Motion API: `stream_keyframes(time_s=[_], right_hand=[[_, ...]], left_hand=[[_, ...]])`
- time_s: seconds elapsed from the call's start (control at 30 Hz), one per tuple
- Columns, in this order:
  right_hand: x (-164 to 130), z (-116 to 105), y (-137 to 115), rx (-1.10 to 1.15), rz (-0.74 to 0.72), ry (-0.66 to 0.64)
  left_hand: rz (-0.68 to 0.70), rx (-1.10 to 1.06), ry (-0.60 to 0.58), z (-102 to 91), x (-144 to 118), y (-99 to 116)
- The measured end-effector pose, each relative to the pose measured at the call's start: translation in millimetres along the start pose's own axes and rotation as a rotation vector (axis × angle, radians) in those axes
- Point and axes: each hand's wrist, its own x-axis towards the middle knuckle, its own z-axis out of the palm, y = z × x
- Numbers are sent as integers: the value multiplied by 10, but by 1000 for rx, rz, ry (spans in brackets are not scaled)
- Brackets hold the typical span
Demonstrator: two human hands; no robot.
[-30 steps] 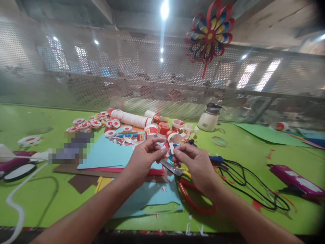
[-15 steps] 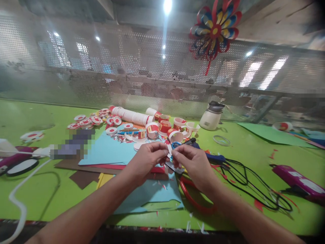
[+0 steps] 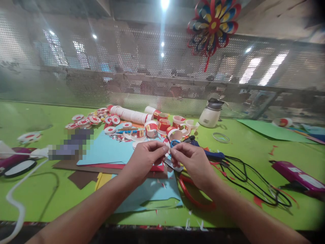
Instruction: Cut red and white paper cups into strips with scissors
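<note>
My left hand [image 3: 146, 161] and my right hand [image 3: 195, 164] meet over the middle of the table, thumb and fingertips pinched on each. Whatever lies between the fingertips is too small to make out; a bit of white shows there. Just beyond the fingers are cut red-and-white paper cups [image 3: 174, 134]. Under my right hand lie red-handled scissors [image 3: 189, 191], and a blue-handled tool [image 3: 214, 155] with a black cord is beside it. Light blue paper sheets [image 3: 101, 149] spread beneath and to the left of my left hand.
White discs with red patterns [image 3: 83, 122] pile up at the back left, near a long stack of paper cups [image 3: 132, 115]. A white jug [image 3: 210, 115] stands at the back. Purple devices [image 3: 297, 174] lie at both sides. A paper flower [image 3: 214, 25] hangs above.
Both hands keep their pinch at nearly the same place, the fingertips shifting slightly. The whole view has moved a little; the objects on the table stay put.
</note>
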Motion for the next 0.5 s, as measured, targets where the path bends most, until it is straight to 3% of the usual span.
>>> stream_keyframes(time_s=[0.5], right_hand=[[-35, 38, -35, 14, -3, -11]], left_hand=[[-27, 4, 16, 19, -40, 77]])
